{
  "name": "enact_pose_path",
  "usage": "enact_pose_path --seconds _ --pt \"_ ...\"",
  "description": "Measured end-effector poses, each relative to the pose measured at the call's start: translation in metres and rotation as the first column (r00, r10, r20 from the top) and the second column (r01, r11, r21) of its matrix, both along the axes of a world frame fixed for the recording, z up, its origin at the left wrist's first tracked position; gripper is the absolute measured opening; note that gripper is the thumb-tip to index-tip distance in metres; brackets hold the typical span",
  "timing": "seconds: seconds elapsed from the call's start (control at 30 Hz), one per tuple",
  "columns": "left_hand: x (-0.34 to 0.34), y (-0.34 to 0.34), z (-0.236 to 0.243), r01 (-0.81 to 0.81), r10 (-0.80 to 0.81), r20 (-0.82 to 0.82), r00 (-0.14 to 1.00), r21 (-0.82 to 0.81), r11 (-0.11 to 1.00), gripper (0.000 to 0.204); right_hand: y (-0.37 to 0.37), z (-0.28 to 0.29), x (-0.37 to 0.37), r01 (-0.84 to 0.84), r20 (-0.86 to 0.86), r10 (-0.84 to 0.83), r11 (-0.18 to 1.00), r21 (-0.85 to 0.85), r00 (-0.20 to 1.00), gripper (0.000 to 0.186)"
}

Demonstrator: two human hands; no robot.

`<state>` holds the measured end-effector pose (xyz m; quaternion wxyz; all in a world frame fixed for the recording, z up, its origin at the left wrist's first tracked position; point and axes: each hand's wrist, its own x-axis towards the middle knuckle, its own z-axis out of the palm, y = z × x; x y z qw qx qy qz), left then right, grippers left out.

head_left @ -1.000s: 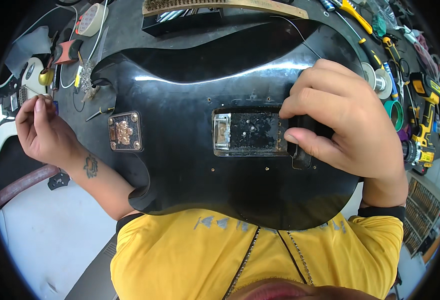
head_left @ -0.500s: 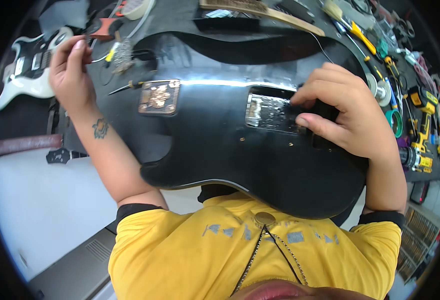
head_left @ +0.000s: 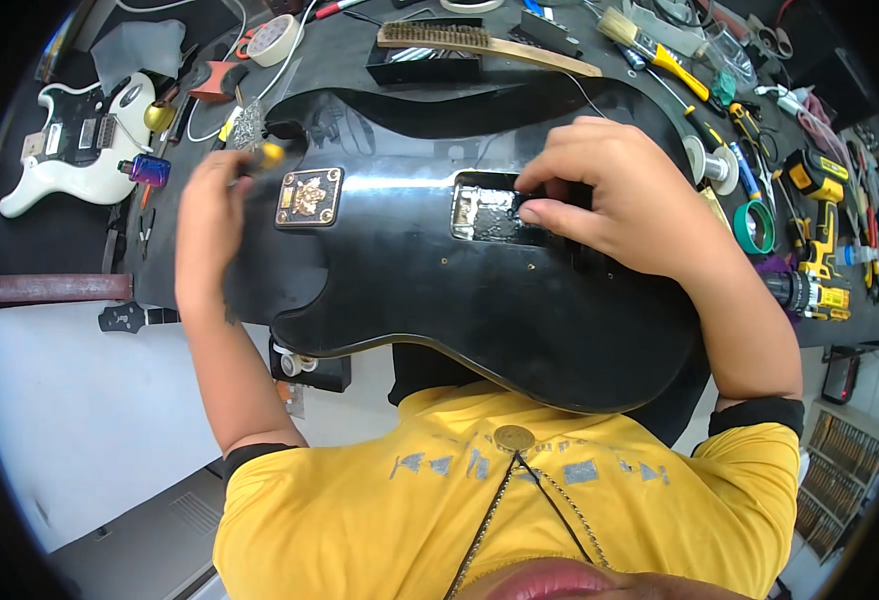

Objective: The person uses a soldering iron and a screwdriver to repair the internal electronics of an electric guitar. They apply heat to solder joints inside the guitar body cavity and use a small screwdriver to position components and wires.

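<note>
Grasp the black guitar body (head_left: 410, 290), back up at the workbench's (head_left: 335, 72) edge, by its rim (head_left: 580, 408): likely stiff, hefty, slippery. Seen with right hand (head_left: 615, 195) at the cavity (head_left: 485, 212), thumb and forefinger apart; cannot tell left hand's (head_left: 215, 210) blurred grip near yellow-ended tool (head_left: 273, 153).

White glare across black guitar body (head_left: 410, 275)

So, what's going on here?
A person has a black guitar body in front of them, its metal plate facing up. The right hand is at its open cavity. The left hand, blurred, is at a yellow-ended tool; whether it's gripped is hard to tell.
</note>
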<state>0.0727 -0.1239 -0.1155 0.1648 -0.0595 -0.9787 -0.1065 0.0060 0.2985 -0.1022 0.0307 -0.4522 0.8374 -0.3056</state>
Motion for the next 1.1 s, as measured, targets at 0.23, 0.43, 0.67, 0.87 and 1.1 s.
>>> enact_pose_path --seconds 0.23,0.43,0.67,0.87,1.1 --pt "0.004 0.023 0.062 0.026 0.298 -0.266 0.917 0.785 0.619 0.026 0.003 -0.009 -0.007 -0.036 -0.012 0.035 0.996 -0.084 0.999 0.015" --pt "-0.005 0.01 0.045 -0.404 0.413 0.132 0.901 -0.092 0.91 0.028 0.006 -0.005 -0.002 -0.034 -0.024 0.033 0.998 -0.058 0.999 0.016" --pt "0.004 -0.059 0.022 -0.441 0.369 0.308 0.877 0.208 0.873 0.023 0.006 -0.006 0.0 -0.05 -0.039 0.047 0.995 -0.092 0.998 0.017" --pt "0.008 -0.072 0.052 -0.417 0.306 0.295 0.905 0.759 0.5 0.019 0.002 -0.005 0.007 -0.037 -0.06 0.033 0.997 -0.064 0.998 0.015" --pt "0.025 -0.056 0.068 -0.209 0.206 0.146 0.968 0.921 0.329 0.025 0.003 -0.007 0.007 -0.046 -0.08 0.041 0.996 -0.071 0.996 0.017"
